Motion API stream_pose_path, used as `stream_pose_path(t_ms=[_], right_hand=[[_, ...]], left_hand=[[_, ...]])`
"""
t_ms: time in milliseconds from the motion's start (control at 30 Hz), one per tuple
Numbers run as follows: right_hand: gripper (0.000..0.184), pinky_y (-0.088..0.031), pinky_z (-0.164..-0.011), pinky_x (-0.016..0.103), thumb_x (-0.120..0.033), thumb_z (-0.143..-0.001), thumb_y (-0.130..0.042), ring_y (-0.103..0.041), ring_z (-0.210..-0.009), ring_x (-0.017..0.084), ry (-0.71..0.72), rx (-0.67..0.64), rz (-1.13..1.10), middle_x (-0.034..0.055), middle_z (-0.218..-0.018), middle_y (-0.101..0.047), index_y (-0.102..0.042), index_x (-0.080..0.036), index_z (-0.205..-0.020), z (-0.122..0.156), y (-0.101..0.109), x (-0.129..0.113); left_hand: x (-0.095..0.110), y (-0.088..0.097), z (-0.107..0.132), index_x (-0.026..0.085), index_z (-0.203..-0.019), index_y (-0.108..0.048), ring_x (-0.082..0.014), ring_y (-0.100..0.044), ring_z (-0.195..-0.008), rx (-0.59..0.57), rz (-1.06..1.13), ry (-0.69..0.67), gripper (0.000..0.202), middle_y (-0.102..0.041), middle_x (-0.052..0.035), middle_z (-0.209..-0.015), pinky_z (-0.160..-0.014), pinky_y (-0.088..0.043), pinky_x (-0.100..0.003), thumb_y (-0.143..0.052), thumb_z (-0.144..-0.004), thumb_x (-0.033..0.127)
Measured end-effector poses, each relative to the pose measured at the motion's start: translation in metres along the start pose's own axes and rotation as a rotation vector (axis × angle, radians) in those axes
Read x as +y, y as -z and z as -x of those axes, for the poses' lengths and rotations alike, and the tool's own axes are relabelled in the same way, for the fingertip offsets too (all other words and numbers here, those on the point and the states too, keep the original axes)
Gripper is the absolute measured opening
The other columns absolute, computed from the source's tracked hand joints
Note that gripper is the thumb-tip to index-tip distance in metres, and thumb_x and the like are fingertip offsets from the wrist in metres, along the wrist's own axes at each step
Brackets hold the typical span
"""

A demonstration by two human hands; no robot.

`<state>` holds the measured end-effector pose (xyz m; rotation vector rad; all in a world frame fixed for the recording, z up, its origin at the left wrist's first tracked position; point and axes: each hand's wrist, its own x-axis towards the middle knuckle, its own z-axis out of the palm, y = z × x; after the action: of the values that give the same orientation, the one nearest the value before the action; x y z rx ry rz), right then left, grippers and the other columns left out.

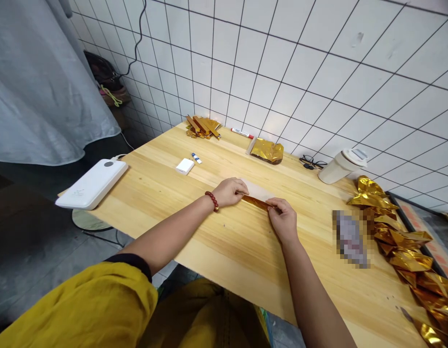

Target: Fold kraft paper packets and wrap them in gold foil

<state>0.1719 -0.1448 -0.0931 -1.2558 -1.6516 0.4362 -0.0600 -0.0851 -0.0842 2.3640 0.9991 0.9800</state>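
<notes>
Fingers (241, 185) of left hand (228, 192) and right hand (284, 221) pinch a pale-backed gold foil strip (257, 192) — likely mid-fold, next needing even creasing.

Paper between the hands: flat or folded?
Partly folded: the paper has its near edge turned up, gold showing, between left hand and right hand.

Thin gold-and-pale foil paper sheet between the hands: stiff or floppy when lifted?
The thin gold-and-pale foil paper sheet is probably light and floppy; it looks thin where the left hand and right hand pinch it. It likely creases easily, as the flat gold foil stack looks wrinkled.
</notes>
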Motion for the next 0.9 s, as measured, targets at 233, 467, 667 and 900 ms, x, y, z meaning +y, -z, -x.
stream_pose_path(t_ms=[233,467,667,900], right_hand=[[0.03,-0.051,-0.09,0.041,-0.015,-0.067,-0.049,-0.065,-0.093,0.022,-0.019,-0.061,0.058,0.0079,-0.095,-0.069,-0.074,-0.022,-0.081,0.001,-0.002,0.004],[0.043,-0.049,-0.094,0.043,-0.038,-0.079,-0.064,-0.063,-0.094,0.021,-0.184,0.053,-0.048,0.0106,-0.106,-0.068,-0.064,-0.017,-0.116,0.0,-0.002,0.0],[0.063,-0.042,-0.105,0.045,-0.043,-0.071,-0.077,-0.058,-0.115,0.024,-0.192,-0.048,-0.245,0.0099,-0.124,-0.064,-0.058,-0.022,-0.127,-0.001,0.004,-0.01],[0.024,-0.051,-0.08,0.034,-0.043,-0.076,-0.073,-0.064,-0.079,0.018,-0.232,-0.018,-0.381,0.003,-0.084,-0.071,-0.07,-0.02,-0.081,0.001,0.004,-0.01]], left_hand=[[0.004,0.003,0.001,0.021,-0.083,-0.077,-0.0193,-0.064,-0.092,-0.055,-0.069,-0.013,0.027,-0.074,-0.0045,-0.1,-0.089,-0.047,-0.033,-0.059,-0.067,0.009],[0.011,0.005,-0.002,0.018,-0.092,-0.077,-0.018,-0.067,-0.085,0.112,0.241,0.169,0.029,-0.075,-0.0067,-0.091,-0.08,-0.049,-0.029,-0.055,-0.086,0.036],[0.013,0.006,-0.006,0.013,-0.088,-0.076,-0.0164,-0.065,-0.072,0.308,0.709,0.423,0.047,-0.072,-0.003,-0.077,-0.068,-0.05,-0.027,-0.072,-0.07,0.056],[0.019,0.012,-0.008,0.011,-0.092,-0.073,-0.0166,-0.067,-0.074,0.306,1.122,0.504,0.05,-0.073,-0.0072,-0.083,-0.075,-0.052,-0.03,-0.083,-0.061,0.049]])
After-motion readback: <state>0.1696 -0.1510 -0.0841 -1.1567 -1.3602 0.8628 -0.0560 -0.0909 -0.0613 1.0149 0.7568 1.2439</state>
